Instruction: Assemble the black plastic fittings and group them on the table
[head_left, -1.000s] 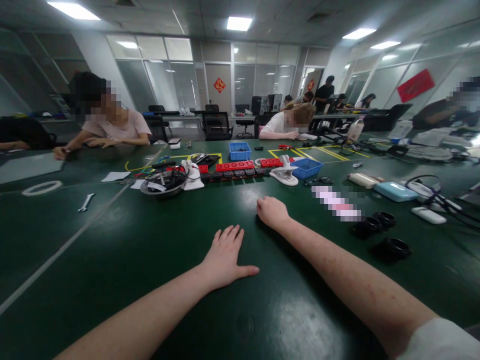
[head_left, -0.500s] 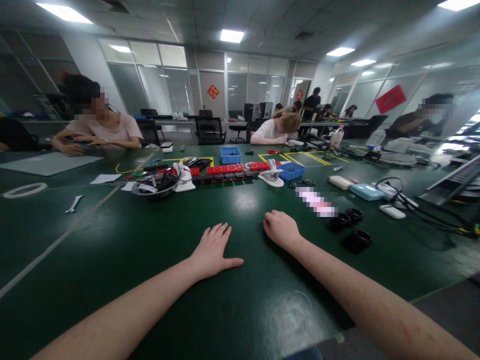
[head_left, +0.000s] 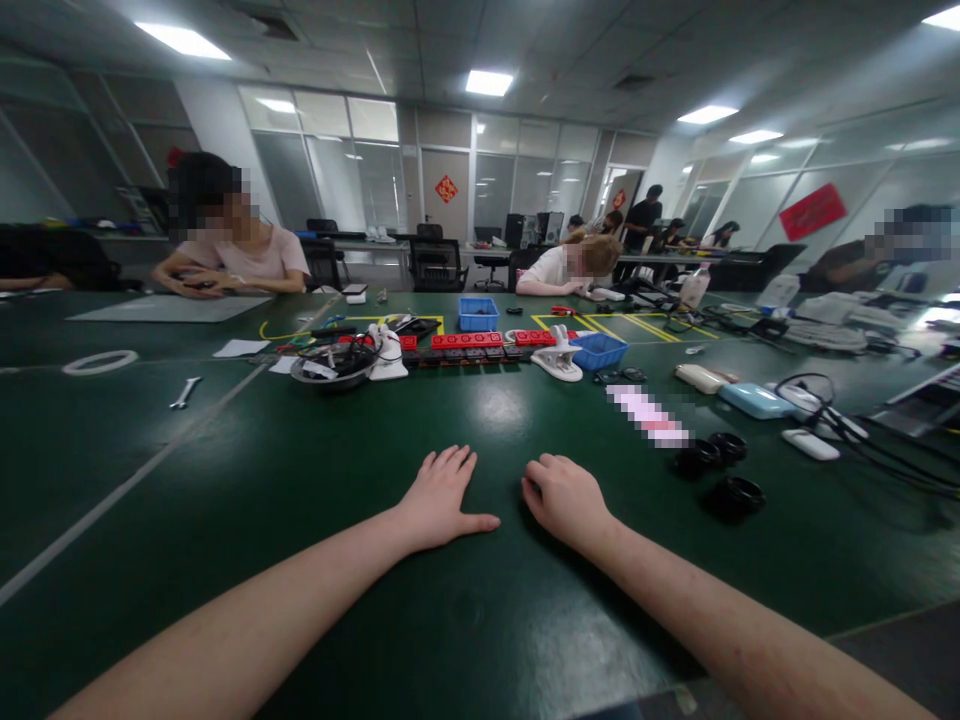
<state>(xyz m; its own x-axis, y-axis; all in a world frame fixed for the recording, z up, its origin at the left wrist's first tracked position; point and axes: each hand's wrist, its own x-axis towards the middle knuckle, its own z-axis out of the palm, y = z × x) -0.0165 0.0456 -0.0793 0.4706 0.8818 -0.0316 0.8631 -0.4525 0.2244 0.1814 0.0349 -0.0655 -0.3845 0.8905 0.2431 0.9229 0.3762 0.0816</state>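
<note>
My left hand (head_left: 442, 495) lies flat on the dark green table (head_left: 300, 500), palm down, fingers stretched out and thumb pointing right. It holds nothing. My right hand (head_left: 564, 498) rests just to its right, fingers curled under into a loose fist, with nothing seen in it. The two hands are a small gap apart. Nearest to them are black round caps (head_left: 720, 470) to the right.
Across the table lie a row of red and black parts (head_left: 472, 345), two blue bins (head_left: 478, 313), a metal bowl with cables (head_left: 332, 365), white clamps (head_left: 559, 358), a wrench (head_left: 185, 392) and a tape ring (head_left: 99, 362). Cables and white devices (head_left: 814, 415) sit right. Other people sit at the far side.
My right hand has drawn back toward me and closer to my left hand. The camera view has shifted a little; my left hand stays flat.
</note>
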